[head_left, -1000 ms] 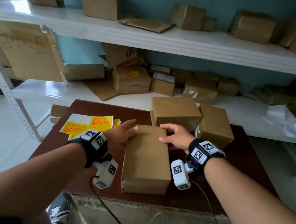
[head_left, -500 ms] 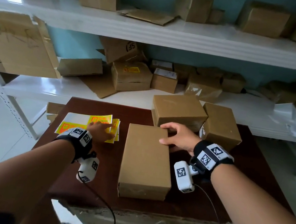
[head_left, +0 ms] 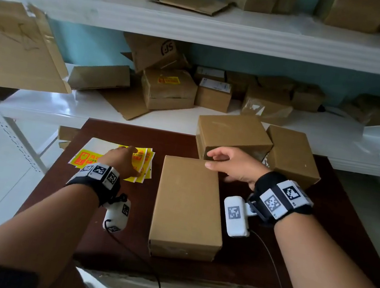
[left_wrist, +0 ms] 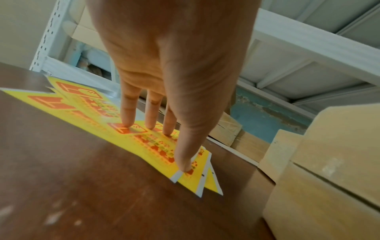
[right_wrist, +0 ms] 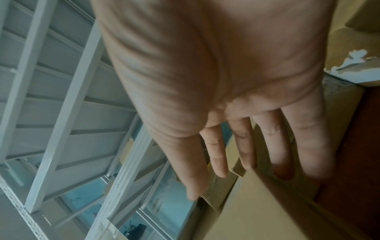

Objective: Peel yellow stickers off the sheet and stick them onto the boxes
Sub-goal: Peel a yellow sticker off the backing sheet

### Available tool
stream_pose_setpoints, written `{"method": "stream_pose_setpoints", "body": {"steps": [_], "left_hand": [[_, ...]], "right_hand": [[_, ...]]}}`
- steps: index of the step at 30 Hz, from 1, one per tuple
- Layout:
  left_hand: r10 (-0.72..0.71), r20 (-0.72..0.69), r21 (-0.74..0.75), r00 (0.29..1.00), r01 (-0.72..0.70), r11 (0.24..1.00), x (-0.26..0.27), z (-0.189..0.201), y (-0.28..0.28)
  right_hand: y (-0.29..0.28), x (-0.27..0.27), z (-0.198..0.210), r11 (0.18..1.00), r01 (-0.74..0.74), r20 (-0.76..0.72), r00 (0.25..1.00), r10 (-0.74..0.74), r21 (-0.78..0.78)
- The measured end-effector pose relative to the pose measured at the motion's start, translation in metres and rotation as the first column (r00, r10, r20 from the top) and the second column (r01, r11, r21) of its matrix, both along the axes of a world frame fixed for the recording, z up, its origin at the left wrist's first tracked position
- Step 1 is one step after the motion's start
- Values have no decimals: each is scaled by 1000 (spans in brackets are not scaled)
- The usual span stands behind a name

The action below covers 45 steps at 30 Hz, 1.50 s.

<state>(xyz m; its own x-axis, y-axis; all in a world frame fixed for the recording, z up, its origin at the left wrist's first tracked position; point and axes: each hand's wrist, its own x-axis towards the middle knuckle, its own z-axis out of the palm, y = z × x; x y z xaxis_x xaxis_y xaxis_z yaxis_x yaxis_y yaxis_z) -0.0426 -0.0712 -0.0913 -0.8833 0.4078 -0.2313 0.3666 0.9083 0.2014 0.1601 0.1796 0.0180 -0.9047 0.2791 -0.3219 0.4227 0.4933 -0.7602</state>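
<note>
A fanned stack of yellow sticker sheets lies at the table's left. My left hand rests on the stack with straight fingers, and the fingertips press the top sheet. A long plain cardboard box lies lengthwise at the table's middle. My right hand hovers at its far right corner, fingers relaxed and spread, holding nothing.
Two more plain boxes stand behind the long box. The dark wooden table ends just ahead of me. White shelves behind carry several boxes; one bears a yellow sticker.
My left hand left the long box's far left corner and moved left onto the sticker sheets. My right hand stayed at the box's far right corner.
</note>
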Motion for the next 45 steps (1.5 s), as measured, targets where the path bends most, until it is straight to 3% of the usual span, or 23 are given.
{"method": "stream_pose_setpoints", "body": {"steps": [8, 15, 30, 34, 37, 41, 43, 45], "left_hand": [[-33, -27, -170, 999, 28, 985, 4, 6, 12], [-39, -19, -61, 999, 37, 997, -3, 8, 4], [13, -6, -48, 1000, -13, 999, -9, 16, 9], [28, -43, 75, 999, -25, 997, -9, 37, 9], [95, -159, 288, 983, -46, 956, -6, 69, 14], [69, -206, 603, 976, 71, 795, 26, 115, 44], [2, -197, 697, 980, 139, 704, 54, 129, 60], [-68, -209, 724, 976, 201, 660, 81, 133, 75]], "right_hand": [[4, -4, 10, 998, 25, -112, 993, -31, -54], [8, -9, 17, 993, 64, -194, 977, -83, -101], [0, -13, 19, 996, 6, -195, 981, -22, -84], [0, -13, 20, 995, -2, -193, 981, -18, -100], [0, -15, 22, 987, -4, -213, 977, -31, -161], [-7, -18, 24, 937, -13, -257, 963, -83, -350], [-12, -20, 25, 869, -23, -254, 960, -119, -495], [-16, -21, 26, 788, -42, -235, 963, -132, -614]]}}
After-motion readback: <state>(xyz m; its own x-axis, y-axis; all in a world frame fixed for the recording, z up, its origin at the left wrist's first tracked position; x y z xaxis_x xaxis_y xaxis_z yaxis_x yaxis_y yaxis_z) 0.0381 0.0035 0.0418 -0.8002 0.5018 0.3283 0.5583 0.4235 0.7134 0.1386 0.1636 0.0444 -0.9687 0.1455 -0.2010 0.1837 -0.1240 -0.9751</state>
